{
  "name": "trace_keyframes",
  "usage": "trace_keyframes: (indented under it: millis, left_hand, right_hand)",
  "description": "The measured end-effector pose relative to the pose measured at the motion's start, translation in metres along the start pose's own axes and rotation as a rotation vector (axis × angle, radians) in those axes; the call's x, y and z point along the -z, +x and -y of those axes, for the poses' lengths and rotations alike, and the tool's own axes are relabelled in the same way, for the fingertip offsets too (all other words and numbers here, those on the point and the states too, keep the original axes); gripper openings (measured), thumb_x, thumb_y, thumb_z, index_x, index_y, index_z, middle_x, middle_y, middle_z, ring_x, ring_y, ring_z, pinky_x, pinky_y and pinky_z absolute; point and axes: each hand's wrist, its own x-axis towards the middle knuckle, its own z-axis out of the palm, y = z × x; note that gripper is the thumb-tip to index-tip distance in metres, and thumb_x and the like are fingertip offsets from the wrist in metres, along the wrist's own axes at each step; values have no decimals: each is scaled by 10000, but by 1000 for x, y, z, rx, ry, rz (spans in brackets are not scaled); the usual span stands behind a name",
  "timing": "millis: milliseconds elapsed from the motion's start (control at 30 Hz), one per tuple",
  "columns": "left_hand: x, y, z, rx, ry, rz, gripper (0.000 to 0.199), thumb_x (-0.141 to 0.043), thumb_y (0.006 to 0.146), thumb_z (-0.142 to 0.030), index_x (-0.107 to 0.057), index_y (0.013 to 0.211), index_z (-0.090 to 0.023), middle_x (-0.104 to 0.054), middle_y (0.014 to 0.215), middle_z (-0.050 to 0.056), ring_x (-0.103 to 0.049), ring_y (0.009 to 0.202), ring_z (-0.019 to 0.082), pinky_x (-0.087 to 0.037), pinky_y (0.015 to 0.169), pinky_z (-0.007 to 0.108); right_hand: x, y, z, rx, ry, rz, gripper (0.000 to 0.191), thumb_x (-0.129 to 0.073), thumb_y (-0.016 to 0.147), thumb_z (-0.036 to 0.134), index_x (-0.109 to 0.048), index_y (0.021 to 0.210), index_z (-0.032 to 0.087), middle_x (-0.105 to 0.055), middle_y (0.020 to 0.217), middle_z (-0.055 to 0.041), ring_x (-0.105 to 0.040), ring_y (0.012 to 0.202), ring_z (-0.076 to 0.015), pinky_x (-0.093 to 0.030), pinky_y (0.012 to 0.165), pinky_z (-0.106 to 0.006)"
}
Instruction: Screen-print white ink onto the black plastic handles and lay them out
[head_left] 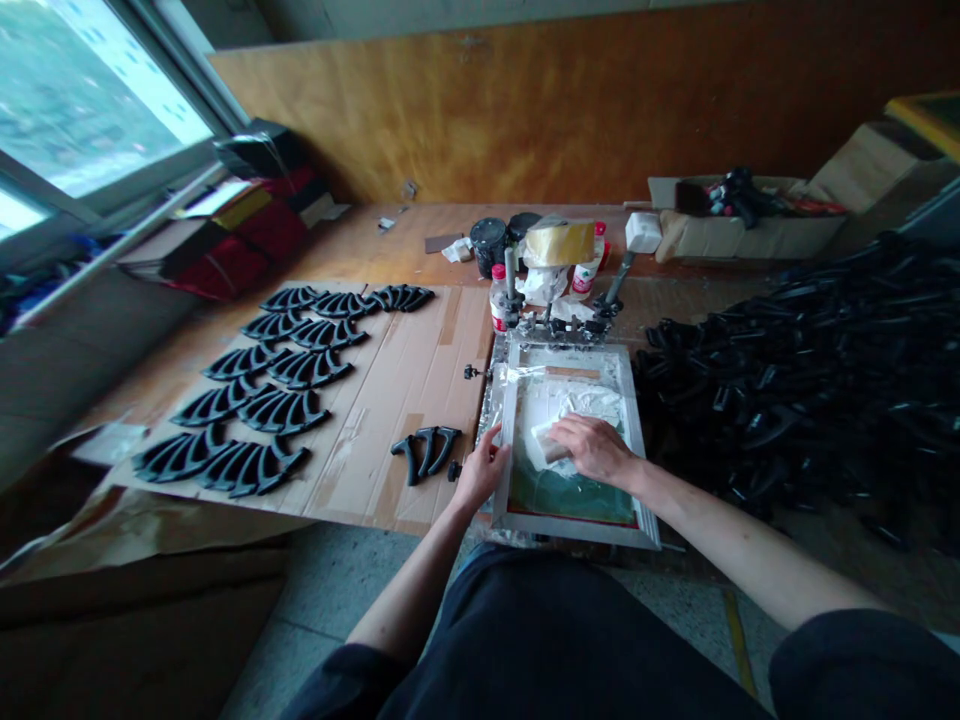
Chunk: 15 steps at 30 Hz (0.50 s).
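A screen-printing frame [643, 470] with a silver metal border lies in front of me, hinged to clamps at its far end. White ink [600, 402] is smeared over its green mesh. My right hand [592, 447] is closed around a small pale squeegee [551, 442], pressed against the inked mesh. At the frame's left rail is my left hand [484, 468], its fingers gripping the edge. Just left of it, a few black curved handle-like parts [426, 452] rest on the cardboard [360, 440].
Rows of similar black parts [274, 408] cover the cardboard's left side. A large heap of black parts [795, 380] lies to the right. Behind the frame stand bottles [498, 298], dark tubs [489, 246] and a yellow tape roll [559, 243]. An open carton [750, 237] sits at the back right.
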Motion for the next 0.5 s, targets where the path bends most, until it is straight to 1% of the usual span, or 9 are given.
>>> trace_keyframes:
  millis: [67, 100, 133, 200, 267, 333, 400, 433, 500]
  left_hand:
    - [-1, 0, 2, 10, 2, -3, 513, -467, 889, -446, -474, 1361, -243, -598, 760, -13, -561, 682, 134, -390, 635, 232]
    - [-2, 1, 2, 15, 0, -6, 513, -469, 889, -446, -476, 1359, -242, -598, 762, -12, -561, 681, 133, -392, 633, 231]
    - [-2, 1, 2, 18, -4, -10, 514, -471, 888, -448, -478, 1357, -240, -599, 764, -11, -562, 683, 133, -393, 630, 230]
    - [-1, 0, 1, 26, -16, -20, 516, -480, 883, -453, -487, 1351, -236, -598, 759, -10, -563, 683, 133, -396, 622, 226]
    - [0, -1, -2, 30, -34, -22, 518, -490, 878, -456, -496, 1345, -231, -590, 738, -12, -559, 672, 132, -394, 609, 223]
    - [3, -3, -6, 33, -53, -23, 521, -500, 872, -454, -501, 1342, -227, -575, 708, -19, -547, 644, 128, -386, 586, 218]
    - [5, -5, -11, 40, -73, -25, 525, -512, 864, -448, -505, 1339, -224, -562, 688, -25, -532, 617, 123, -375, 565, 214]
    - [6, -6, -14, 45, -85, -25, 526, -521, 859, -443, -510, 1334, -220, -557, 681, -27, -524, 607, 120, -371, 557, 212]
    - [10, -8, -19, 50, -113, -17, 527, -544, 843, -438, -525, 1319, -211, -545, 664, -32, -506, 589, 115, -363, 542, 208]
  right_hand:
    - [5, -13, -1, 126, 65, 67, 287, -551, 744, 16, -664, 932, 201, -682, 928, -34, -597, 892, -178, -445, 771, -272]
    - [9, -15, -2, 145, 95, 98, 277, -566, 736, 27, -667, 914, 214, -684, 906, -17, -603, 873, -172, -445, 753, -264]
    - [12, -14, -3, 130, 115, 115, 244, -587, 736, 50, -669, 885, 225, -683, 874, -1, -608, 849, -169, -445, 729, -258]
    - [14, -9, -3, 24, 109, 65, 177, -616, 750, 100, -673, 848, 236, -681, 833, 11, -616, 821, -172, -447, 700, -259]
    - [8, -6, 0, -53, 67, -49, 196, -602, 767, 95, -683, 889, 227, -690, 877, -11, -623, 852, -184, -458, 721, -272]
    - [-1, -11, 6, -17, 43, -121, 292, -563, 767, 45, -681, 984, 201, -696, 975, -45, -626, 918, -193, -471, 771, -284]
    - [-7, -19, 10, 57, 72, -105, 327, -552, 765, 30, -675, 1022, 192, -695, 1014, -52, -634, 934, -185, -479, 786, -275]
    - [-7, -22, 11, 70, 96, -82, 311, -558, 772, 41, -678, 1011, 199, -698, 995, -41, -642, 912, -176, -484, 773, -264]
    - [-1, -18, 10, 18, 134, -53, 246, -594, 798, 103, -687, 987, 231, -703, 917, -6, -654, 843, -160, -489, 731, -250]
